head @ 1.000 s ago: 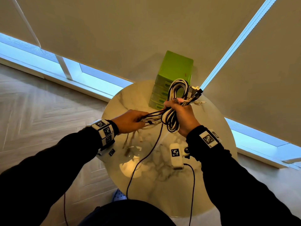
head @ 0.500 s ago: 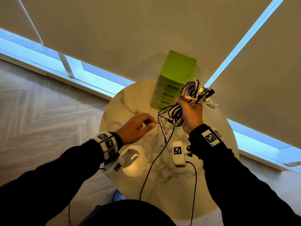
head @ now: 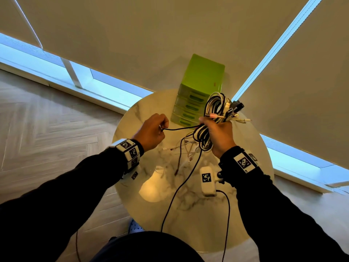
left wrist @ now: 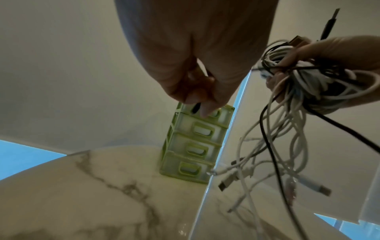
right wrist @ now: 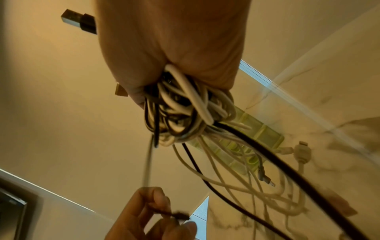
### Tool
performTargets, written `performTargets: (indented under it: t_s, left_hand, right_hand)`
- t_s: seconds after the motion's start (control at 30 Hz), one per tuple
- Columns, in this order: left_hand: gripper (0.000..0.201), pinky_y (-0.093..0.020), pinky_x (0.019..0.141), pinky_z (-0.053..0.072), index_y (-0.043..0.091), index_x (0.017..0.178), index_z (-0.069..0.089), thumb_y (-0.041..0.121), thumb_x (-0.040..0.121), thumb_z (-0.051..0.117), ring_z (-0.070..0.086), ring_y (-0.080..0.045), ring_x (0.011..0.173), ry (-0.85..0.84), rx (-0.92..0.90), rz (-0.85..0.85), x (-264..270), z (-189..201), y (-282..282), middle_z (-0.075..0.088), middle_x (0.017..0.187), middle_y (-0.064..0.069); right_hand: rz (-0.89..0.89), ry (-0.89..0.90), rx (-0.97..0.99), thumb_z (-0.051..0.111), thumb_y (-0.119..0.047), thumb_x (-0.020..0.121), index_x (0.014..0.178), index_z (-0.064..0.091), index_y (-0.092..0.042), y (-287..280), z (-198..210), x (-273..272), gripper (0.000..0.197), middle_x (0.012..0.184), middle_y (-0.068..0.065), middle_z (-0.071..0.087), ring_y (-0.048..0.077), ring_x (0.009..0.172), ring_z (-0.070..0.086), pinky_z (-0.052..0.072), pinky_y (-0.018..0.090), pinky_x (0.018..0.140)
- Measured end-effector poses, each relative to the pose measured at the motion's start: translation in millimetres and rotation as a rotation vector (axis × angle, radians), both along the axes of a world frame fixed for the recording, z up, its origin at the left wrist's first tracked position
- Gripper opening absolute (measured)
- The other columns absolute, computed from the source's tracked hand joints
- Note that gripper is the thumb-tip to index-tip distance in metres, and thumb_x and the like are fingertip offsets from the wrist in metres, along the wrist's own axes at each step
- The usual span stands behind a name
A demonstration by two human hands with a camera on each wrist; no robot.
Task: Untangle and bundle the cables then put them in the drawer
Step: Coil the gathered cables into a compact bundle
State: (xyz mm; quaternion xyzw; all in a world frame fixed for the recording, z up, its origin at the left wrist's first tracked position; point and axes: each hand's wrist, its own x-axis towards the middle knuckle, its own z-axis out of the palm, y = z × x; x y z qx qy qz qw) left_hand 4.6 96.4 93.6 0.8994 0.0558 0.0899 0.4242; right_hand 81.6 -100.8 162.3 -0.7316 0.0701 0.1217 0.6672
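The right hand [head: 219,133] is fisted around the coil [head: 213,110] of black and white cables, held above the table [head: 245,214] at about 1 o'clock from its centre, just in front of the green drawers [head: 200,86]. The left hand [head: 151,131], at 9 o'clock from the coil, pinches the end of a black strand [head: 181,128] between thumb and curled fingers, drawing it out sideways. To free it cleanly, I would keep the fist snug, pull steadily along the strand's line, and watch the loose ends [head: 181,157] dangling at 6 o'clock for snags.
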Motion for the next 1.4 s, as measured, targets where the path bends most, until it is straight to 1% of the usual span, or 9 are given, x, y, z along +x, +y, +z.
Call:
performTargets:
  t_s: [0.13,0.23,0.33,0.5,0.63,0.87,0.97,1.17,1.4]
  left_hand:
    - [0.024,-0.031,0.07,0.054,0.018,0.09,0.057,0.031,0.087,0.077,0.06,-0.012,0.071,0.16,-0.25,-0.027,-24,-1,-20,0.064,0.086,-0.004]
    - [0.053,-0.04,0.088,0.057,0.011,0.104,0.069,0.056,0.1,0.043,0.071,-0.021,0.089,0.393,-0.639,-0.166,-32,11,-51,0.074,0.096,-0.011]
    - [0.087,-0.029,0.085,0.052,0.011,0.118,0.066,0.078,0.088,0.021,0.07,-0.019,0.101,0.537,-0.991,-0.117,-22,19,-80,0.074,0.109,-0.007]
    - [0.042,-0.022,0.063,0.047,0.013,0.096,0.067,0.049,0.101,0.046,0.056,-0.014,0.07,0.452,-1.569,0.129,-4,30,-91,0.061,0.082,-0.005]
    - [0.013,-0.025,0.065,0.048,0.01,0.092,0.058,0.018,0.092,0.047,0.054,-0.016,0.071,0.507,-1.572,0.225,8,23,-86,0.054,0.083,-0.008]
    - [0.015,-0.033,0.102,0.044,-0.002,0.104,0.061,0.002,0.094,0.05,0.06,-0.029,0.1,0.493,-1.526,0.375,12,19,-85,0.063,0.103,-0.02]
    - [0.037,-0.051,0.114,0.039,-0.011,0.132,0.054,0.002,0.101,0.038,0.058,-0.037,0.122,0.384,-1.588,0.405,15,24,-89,0.062,0.125,-0.028]
    - [0.042,-0.04,0.072,0.06,-0.005,0.116,0.06,0.029,0.109,0.036,0.074,-0.027,0.08,0.107,-1.592,0.548,16,20,-90,0.074,0.097,-0.02]
    - [0.016,-0.023,0.049,0.036,0.01,0.094,0.049,0.005,0.101,0.036,0.038,-0.01,0.049,0.197,-1.479,0.319,12,25,-81,0.037,0.066,0.0]
  right_hand:
    - [-0.086,-0.004,0.057,0.076,-0.007,0.081,0.107,0.071,0.002,-5,-3,8,0.028,0.085,0.012,0.072,0.026,0.075,0.072,0.06,0.036,0.07]
    - [-0.118,0.004,0.122,0.074,-0.005,0.082,0.11,0.068,0.003,-3,-3,8,0.029,0.084,0.01,0.07,0.02,0.071,0.07,0.057,0.029,0.065]
    - [-0.09,-0.002,0.171,0.074,-0.004,0.083,0.109,0.067,0.007,4,-6,-2,0.029,0.085,0.013,0.07,0.023,0.075,0.071,0.059,0.034,0.069]
    - [-0.005,-0.012,0.196,0.071,-0.002,0.086,0.102,0.067,0.007,8,-3,-14,0.019,0.08,0.015,0.068,0.026,0.073,0.069,0.059,0.039,0.073]
    - [0.107,-0.036,0.187,0.069,-0.001,0.088,0.098,0.066,0.002,-1,4,-17,0.011,0.075,0.011,0.067,0.022,0.068,0.067,0.057,0.034,0.066]
    - [0.254,-0.076,0.079,0.071,0.0,0.086,0.102,0.068,0.002,-10,5,-24,0.016,0.077,0.005,0.073,0.021,0.077,0.071,0.058,0.028,0.069]
    - [0.239,-0.053,0.086,0.07,0.0,0.086,0.101,0.071,0.006,-8,7,-25,0.016,0.088,0.015,0.075,0.028,0.084,0.074,0.06,0.034,0.075]
    - [0.224,0.003,0.08,0.071,-0.001,0.083,0.103,0.07,0.004,-7,11,-21,0.021,0.09,0.017,0.075,0.03,0.085,0.073,0.061,0.038,0.077]
    - [0.221,0.111,-0.007,0.071,-0.002,0.081,0.096,0.07,0.004,-9,3,-21,0.016,0.078,0.015,0.069,0.025,0.069,0.067,0.055,0.033,0.064]
